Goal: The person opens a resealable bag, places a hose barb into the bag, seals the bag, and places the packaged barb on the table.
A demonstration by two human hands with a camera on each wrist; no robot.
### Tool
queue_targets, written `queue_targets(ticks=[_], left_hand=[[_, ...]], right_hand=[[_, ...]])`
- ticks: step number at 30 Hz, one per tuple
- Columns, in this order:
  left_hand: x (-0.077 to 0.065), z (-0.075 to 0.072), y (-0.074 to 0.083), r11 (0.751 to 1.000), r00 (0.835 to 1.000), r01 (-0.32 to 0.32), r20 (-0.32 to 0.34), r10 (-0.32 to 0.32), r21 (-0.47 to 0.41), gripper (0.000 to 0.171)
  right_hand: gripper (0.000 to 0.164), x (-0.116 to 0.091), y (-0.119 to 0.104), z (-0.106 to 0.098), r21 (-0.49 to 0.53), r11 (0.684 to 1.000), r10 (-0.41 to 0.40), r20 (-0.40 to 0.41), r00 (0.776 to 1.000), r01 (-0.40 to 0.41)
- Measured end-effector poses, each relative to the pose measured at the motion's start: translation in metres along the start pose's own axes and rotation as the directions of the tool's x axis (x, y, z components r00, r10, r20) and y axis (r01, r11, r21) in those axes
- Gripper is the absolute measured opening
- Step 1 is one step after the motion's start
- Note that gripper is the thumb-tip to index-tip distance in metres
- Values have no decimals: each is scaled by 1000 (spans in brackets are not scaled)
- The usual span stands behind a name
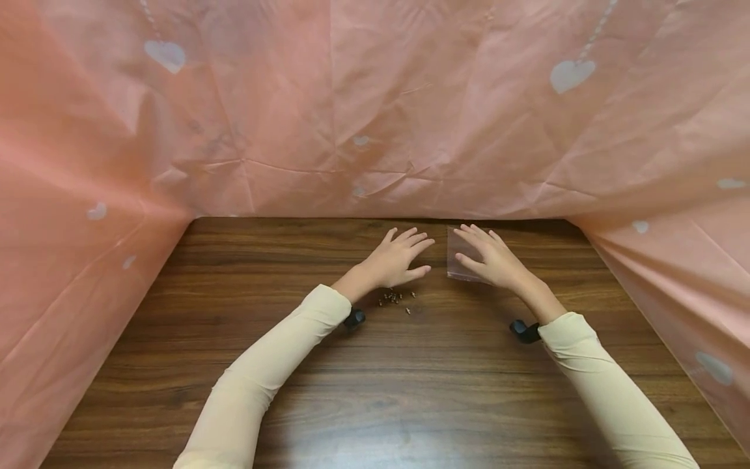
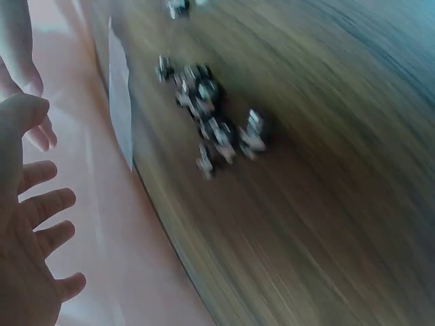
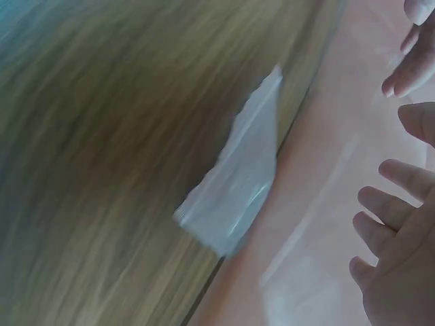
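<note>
pink heart-print cloth (image 1: pixel 363 98) hung round wood-grain tabletop (image 1: pixel 375 371). small metal screws (image 1: pixel 391 298) clustered near left hand (image 1: pixel 398 257), apparently grouped for easy picking; clear zip bag (image 1: pixel 459 246) laid below right hand (image 1: pixel 491 259), likely for ready reach. both hands spread, fingers apart, nothing gripped.

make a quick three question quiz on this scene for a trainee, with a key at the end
1. True or false: the left hand has its fingers spread and holds nothing.
2. Which is closer to the clear bag: the left hand or the right hand?
3. Fill in: the small metal pieces lie on a tabletop with a ____ grain pattern.

Key: 1. true; 2. the right hand; 3. wood
</note>
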State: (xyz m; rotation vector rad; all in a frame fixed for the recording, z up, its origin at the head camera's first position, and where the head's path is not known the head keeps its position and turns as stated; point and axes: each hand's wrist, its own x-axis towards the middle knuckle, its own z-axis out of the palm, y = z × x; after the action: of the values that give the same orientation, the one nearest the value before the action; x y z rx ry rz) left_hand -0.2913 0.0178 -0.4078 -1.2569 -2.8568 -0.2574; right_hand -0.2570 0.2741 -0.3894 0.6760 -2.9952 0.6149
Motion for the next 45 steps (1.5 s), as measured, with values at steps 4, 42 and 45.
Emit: queue_targets(ticks=[4,42,45], left_hand=[[10,4,11,998,999,-35,42,33,46,65],[28,27,31,994,936,-71,349,37,87,59],[27,26,28,994,938,-77,342,45,78,58]], right_hand=[[61,-9,9,-1,-23,1000,9,10,1000,-9],[52,-36,21,23,-77,996,-31,169,985,45],[50,-36,20,24,-77,995,-44,163,986,58]])
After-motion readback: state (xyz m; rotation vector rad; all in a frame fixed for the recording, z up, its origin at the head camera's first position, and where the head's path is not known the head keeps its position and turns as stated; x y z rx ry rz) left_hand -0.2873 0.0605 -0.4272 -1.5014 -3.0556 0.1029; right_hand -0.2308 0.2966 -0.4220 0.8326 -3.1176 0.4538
